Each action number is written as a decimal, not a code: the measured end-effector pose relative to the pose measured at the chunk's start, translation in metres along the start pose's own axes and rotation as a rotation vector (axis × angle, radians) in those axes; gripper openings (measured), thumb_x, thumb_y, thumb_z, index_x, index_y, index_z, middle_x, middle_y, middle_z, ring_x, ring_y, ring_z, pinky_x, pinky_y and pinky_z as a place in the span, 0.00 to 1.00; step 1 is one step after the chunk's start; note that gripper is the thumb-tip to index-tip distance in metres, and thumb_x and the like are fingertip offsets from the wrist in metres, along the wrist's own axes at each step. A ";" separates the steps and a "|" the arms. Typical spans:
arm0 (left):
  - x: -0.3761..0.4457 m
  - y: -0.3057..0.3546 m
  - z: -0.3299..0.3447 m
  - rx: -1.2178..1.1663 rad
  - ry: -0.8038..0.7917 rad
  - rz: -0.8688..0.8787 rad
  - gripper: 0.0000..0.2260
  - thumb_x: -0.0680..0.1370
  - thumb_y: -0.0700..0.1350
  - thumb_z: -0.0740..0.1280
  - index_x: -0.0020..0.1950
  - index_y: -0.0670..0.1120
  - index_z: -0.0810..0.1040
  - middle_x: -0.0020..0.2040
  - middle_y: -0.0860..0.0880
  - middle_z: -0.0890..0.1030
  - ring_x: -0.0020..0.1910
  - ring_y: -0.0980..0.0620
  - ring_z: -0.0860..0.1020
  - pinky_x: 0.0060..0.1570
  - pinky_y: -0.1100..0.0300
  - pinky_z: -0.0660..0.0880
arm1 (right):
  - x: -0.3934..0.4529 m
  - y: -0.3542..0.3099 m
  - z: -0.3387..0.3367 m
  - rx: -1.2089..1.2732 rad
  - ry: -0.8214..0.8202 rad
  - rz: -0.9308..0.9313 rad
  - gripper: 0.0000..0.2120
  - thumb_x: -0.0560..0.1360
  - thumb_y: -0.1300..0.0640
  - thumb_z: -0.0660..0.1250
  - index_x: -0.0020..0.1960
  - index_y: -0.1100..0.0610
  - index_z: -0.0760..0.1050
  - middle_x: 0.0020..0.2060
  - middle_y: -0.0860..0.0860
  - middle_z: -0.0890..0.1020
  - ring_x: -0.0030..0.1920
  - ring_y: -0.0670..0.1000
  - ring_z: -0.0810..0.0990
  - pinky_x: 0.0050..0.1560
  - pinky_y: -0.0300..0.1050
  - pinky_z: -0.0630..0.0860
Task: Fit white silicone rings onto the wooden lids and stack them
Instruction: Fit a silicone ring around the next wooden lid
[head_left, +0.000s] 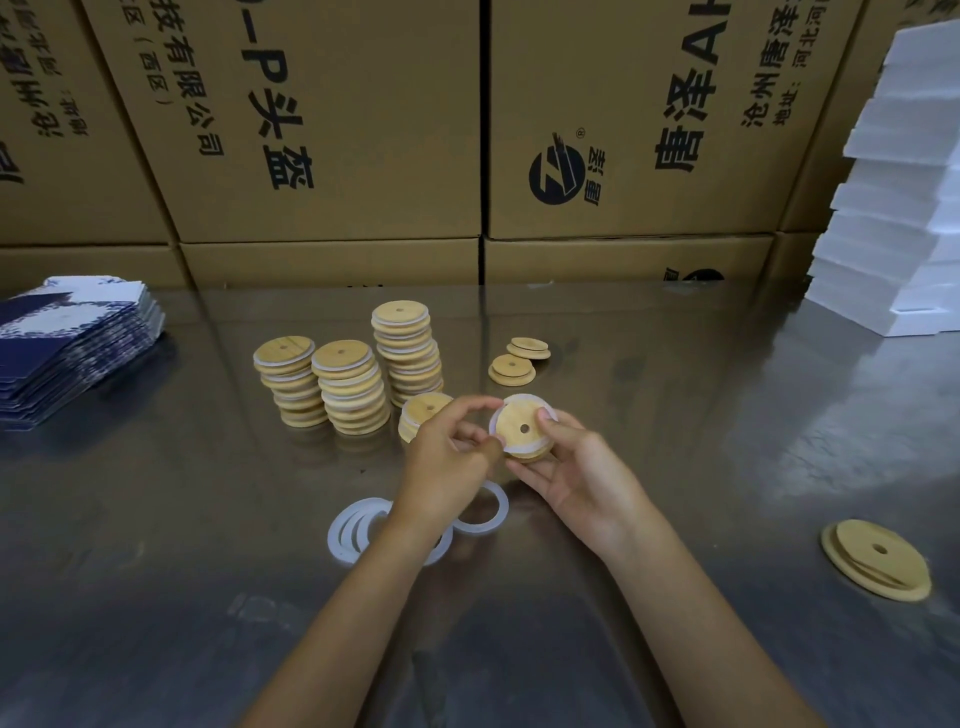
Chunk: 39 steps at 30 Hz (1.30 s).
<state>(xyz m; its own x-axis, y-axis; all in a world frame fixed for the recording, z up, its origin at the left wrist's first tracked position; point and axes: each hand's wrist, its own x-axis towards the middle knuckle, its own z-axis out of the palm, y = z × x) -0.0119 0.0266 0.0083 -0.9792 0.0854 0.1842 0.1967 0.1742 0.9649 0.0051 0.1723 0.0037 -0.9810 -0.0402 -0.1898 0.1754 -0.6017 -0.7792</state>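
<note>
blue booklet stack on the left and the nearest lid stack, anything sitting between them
Nothing. In the head view, only bare reflective table lies between the blue booklet stack and the leftmost lid stack.

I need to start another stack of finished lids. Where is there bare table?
Free: the steel table between the two loose lids and the white foam stack, and left of the lid stacks. Crowded: around the silicone rings under both hands.

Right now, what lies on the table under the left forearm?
Loose white silicone rings lie on the shiny metal table under the left hand and wrist, overlapping. The arm covers parts of them, so their count is unclear.
</note>
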 end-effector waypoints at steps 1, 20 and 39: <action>0.000 0.000 0.001 0.000 0.018 0.000 0.17 0.74 0.37 0.70 0.51 0.61 0.80 0.38 0.47 0.82 0.39 0.49 0.81 0.49 0.44 0.81 | 0.000 0.000 0.000 -0.018 -0.006 -0.007 0.13 0.82 0.59 0.63 0.66 0.60 0.75 0.53 0.57 0.86 0.50 0.54 0.87 0.54 0.48 0.80; 0.000 -0.003 -0.001 0.096 0.064 0.111 0.05 0.75 0.43 0.70 0.44 0.51 0.76 0.38 0.55 0.82 0.38 0.57 0.81 0.41 0.55 0.81 | -0.002 0.002 0.004 -0.405 0.008 -0.139 0.08 0.79 0.62 0.68 0.56 0.59 0.81 0.42 0.50 0.86 0.42 0.47 0.85 0.45 0.41 0.81; 0.007 -0.001 -0.015 0.179 -0.060 0.061 0.06 0.76 0.38 0.69 0.42 0.48 0.81 0.39 0.52 0.84 0.43 0.51 0.83 0.50 0.48 0.81 | -0.004 -0.008 -0.004 -0.418 0.040 -0.122 0.08 0.79 0.61 0.68 0.57 0.55 0.82 0.53 0.56 0.86 0.58 0.59 0.84 0.55 0.48 0.78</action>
<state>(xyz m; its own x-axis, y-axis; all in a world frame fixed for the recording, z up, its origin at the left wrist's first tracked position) -0.0201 0.0120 0.0115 -0.9616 0.1588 0.2241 0.2662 0.3386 0.9025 0.0077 0.1798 0.0082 -0.9941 0.0471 -0.0976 0.0846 -0.2254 -0.9706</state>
